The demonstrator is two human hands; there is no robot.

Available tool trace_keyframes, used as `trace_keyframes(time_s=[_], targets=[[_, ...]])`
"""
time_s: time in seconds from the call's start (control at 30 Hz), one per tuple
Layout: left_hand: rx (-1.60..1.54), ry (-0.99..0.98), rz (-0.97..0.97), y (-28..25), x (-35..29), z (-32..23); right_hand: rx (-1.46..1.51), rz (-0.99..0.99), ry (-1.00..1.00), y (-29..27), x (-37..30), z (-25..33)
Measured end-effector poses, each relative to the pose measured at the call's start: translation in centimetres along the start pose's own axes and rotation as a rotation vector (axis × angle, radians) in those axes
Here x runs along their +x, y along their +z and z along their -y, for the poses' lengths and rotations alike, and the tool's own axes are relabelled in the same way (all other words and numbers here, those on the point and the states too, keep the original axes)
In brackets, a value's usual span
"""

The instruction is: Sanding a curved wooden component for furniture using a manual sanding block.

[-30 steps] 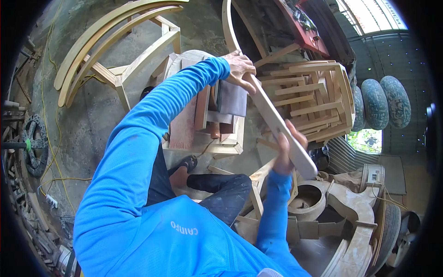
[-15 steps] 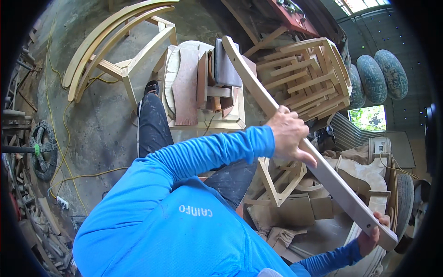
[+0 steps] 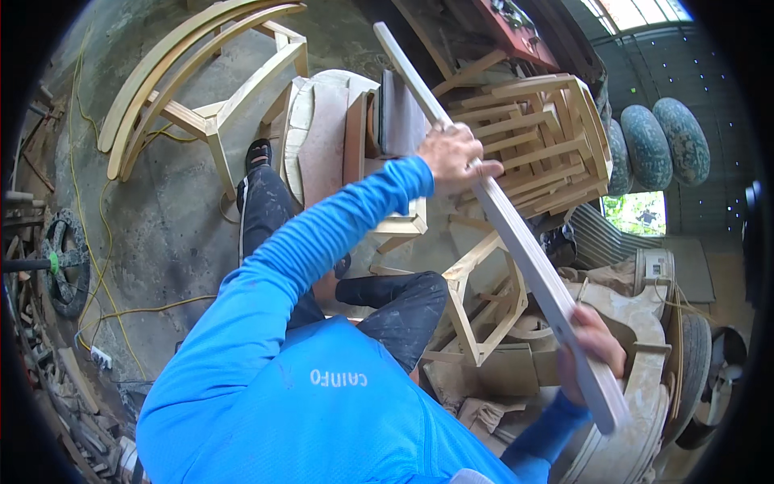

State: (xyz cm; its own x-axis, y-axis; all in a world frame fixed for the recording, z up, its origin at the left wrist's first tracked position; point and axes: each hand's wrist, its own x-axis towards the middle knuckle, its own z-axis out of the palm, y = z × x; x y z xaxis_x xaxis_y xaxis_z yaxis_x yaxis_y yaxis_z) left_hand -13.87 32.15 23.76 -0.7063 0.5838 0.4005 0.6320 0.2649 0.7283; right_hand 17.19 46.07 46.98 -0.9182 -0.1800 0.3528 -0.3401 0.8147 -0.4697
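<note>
A long, flat wooden bar (image 3: 524, 242) slants across my front, from the far middle down to the lower right. It is held in the air with a narrow edge turned up. My left hand (image 3: 455, 157), on an arm reaching across from the left, is closed around its upper part. Nearer its lower end, my right hand (image 3: 595, 347) wraps the bar, slightly blurred by motion. Beyond the bar's upper half stands a low wooden stand (image 3: 322, 141) bearing curved boards and a grey rectangular pad (image 3: 401, 113).
A curved wooden frame (image 3: 218, 121) stands at the far left. Stacked slatted frames (image 3: 540, 145) sit at the far right, with a small wooden frame (image 3: 476, 310) below the bar. A yellow cable (image 3: 153, 308) crosses the floor. Carved wooden pieces (image 3: 621, 315) lie at right.
Both hands have shifted left with the bar, and it has rolled from showing its broad face to showing its edge. My left hand has also moved farther away, my right slightly up.
</note>
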Motion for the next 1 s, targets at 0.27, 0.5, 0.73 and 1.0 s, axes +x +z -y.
trace_keyframes(time_s=[0.27,0.5,0.73,1.0], targets=[[0.093,-0.172,-0.243,-2.1,-1.6,10.2,0.119,-0.202,-0.271,24.3,18.4,-18.2],[0.09,-0.13,-0.326,-2.6,-7.5,9.6,0.171,-0.333,-0.264,33.4,30.1,-23.7],[0.154,-0.033,-0.341,-2.9,-6.1,7.6,0.114,-0.179,-0.326,26.5,22.0,-19.0],[0.449,0.209,0.066,-3.3,-1.7,3.2,-0.042,-0.132,-0.065,6.4,-4.9,-4.0]])
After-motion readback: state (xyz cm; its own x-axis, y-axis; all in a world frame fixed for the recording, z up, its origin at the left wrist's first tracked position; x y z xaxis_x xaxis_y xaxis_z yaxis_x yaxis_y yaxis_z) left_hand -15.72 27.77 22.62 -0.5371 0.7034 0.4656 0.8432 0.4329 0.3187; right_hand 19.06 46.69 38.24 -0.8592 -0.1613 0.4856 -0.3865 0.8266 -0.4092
